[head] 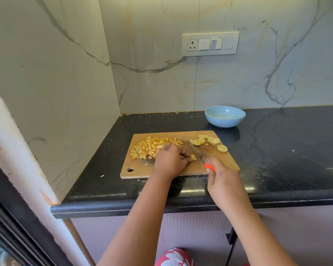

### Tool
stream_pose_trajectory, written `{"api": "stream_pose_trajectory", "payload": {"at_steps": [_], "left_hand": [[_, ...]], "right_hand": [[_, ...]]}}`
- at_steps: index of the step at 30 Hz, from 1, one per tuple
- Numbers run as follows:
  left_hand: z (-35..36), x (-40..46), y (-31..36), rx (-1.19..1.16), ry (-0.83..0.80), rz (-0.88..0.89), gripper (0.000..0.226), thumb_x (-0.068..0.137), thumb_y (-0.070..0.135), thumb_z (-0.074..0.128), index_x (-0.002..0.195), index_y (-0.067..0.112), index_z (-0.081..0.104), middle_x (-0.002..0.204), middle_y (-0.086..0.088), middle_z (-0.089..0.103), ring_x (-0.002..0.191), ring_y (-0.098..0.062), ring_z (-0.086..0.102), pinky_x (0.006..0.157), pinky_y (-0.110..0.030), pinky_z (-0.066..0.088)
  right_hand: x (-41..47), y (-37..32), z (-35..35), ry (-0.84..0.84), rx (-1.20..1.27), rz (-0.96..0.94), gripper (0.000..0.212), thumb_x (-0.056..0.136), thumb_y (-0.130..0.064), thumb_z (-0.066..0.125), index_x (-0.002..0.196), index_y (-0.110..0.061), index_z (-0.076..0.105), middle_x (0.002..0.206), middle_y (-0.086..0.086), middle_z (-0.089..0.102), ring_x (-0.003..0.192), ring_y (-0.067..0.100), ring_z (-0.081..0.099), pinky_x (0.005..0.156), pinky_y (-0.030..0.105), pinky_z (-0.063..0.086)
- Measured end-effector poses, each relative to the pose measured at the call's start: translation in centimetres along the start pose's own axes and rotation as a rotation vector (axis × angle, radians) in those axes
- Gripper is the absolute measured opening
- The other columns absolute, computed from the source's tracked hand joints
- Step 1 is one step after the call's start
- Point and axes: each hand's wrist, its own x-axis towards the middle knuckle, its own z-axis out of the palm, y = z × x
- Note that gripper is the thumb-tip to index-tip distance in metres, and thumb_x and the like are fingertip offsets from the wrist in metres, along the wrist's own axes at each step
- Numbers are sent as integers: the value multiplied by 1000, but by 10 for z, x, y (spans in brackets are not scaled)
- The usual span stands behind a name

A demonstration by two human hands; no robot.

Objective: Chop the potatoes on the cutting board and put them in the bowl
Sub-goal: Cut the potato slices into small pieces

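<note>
A wooden cutting board lies on the black counter. A pile of diced potato covers its left half. Round potato slices lie at its far right corner. My left hand rests on the board's middle, its curled fingers holding a small stack of potato pieces. My right hand grips the orange handle of a knife, whose blade points away from me just right of those pieces. A light blue bowl stands behind the board near the wall and looks empty.
The black counter runs right from a marble corner wall on the left. A switch panel with a socket is mounted on the back wall. The counter's front edge runs below my forearms, with cabinet fronts beneath it.
</note>
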Motion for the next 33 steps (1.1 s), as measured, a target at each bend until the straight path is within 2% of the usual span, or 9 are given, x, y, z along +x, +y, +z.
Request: {"api": "stream_pose_trajectory", "payload": {"at_steps": [7, 12, 17, 20, 23, 25, 28, 30, 33], "left_hand": [[3, -3, 0, 36, 29, 2, 9, 89, 35, 67, 94, 31, 73, 99, 14, 70, 112, -18, 47, 99, -40, 38], [4, -1, 0, 59, 30, 12, 12, 89, 37, 66, 97, 31, 73, 101, 14, 70, 112, -18, 47, 98, -38, 37], [6, 2, -2, 60, 29, 18, 14, 89, 39, 66, 96, 30, 75, 99, 13, 72, 113, -20, 49, 97, -39, 39], [7, 2, -4, 43, 24, 12, 11, 87, 38, 68, 93, 32, 74, 96, 13, 72, 113, -21, 52, 98, -43, 41], [6, 0, -6, -13, 36, 14, 8, 83, 39, 73, 86, 31, 72, 88, 13, 72, 104, -18, 58, 96, -41, 45], [2, -2, -5, -78, 54, -3, 16, 77, 38, 79, 79, 31, 64, 81, 12, 69, 92, -15, 61, 87, -38, 49], [0, -3, -5, -112, 65, -10, 25, 74, 34, 82, 79, 28, 59, 78, 11, 66, 83, -13, 62, 78, -35, 52], [-1, -4, -5, -100, 74, 9, 24, 75, 31, 82, 80, 26, 59, 78, 11, 65, 82, -13, 62, 77, -35, 53], [-3, -5, -5, -82, 80, 32, 23, 77, 26, 79, 78, 27, 56, 76, 13, 62, 80, -12, 62, 77, -33, 51]], "right_hand": [[-6, 0, 0, -52, -70, -49, 15, 96, -14, 49, 109, -19, 56, 60, -3, 50, 48, 11, 46, 40, 22, 26], [-6, -4, 0, -21, -51, -65, 17, 94, -11, 53, 108, -19, 60, 57, -5, 49, 46, 9, 43, 40, 19, 24], [5, -17, 2, -182, -196, 22, 28, 94, -3, 39, 112, -21, 51, 68, -2, 50, 58, 14, 47, 46, 29, 34], [18, -29, 6, -251, -227, 70, 34, 92, -1, 35, 116, -21, 46, 75, 1, 50, 63, 16, 48, 46, 29, 31], [22, -26, 11, -198, -170, 94, 23, 96, -9, 42, 113, -22, 50, 73, 0, 50, 65, 17, 51, 48, 27, 35], [18, -18, 11, -111, -36, 108, 20, 97, -13, 48, 112, -22, 56, 76, 0, 55, 63, 14, 52, 49, 26, 39], [9, -6, 4, 21, 147, 94, 17, 97, -15, 53, 109, -21, 63, 77, -2, 59, 61, 2, 50, 46, 12, 33], [3, -3, 1, 31, 151, 56, 16, 96, -15, 54, 107, -21, 63, 74, -2, 59, 59, 4, 52, 46, 13, 36], [-2, -4, 0, 7, 94, -17, 15, 96, -16, 53, 107, -20, 62, 72, 1, 60, 57, 13, 55, 47, 27, 44]]}}
